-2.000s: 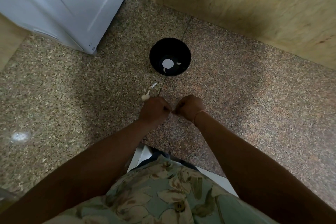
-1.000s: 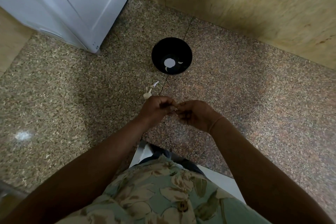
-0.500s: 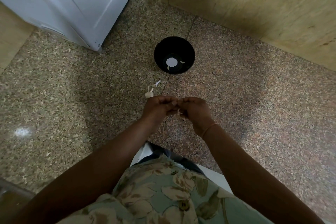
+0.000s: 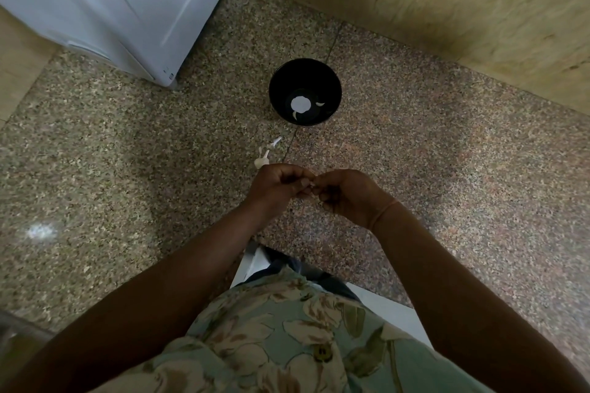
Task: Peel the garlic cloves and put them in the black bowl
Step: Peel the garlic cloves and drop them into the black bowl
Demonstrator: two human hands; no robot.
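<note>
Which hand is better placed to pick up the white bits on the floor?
Probably the left hand: the bits lie just beyond it; the right hand is farther. Both pinch a clove.

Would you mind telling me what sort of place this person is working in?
Probably a home kitchen or utility corner: a speckled stone floor, a white appliance and wooden panelling.

The garlic clove between the fingers is pale white. Beyond them the bowl is black; the floor below is speckled tan, brown and pink. Nearer than them, the shirt is pale green with cream flowers.
</note>
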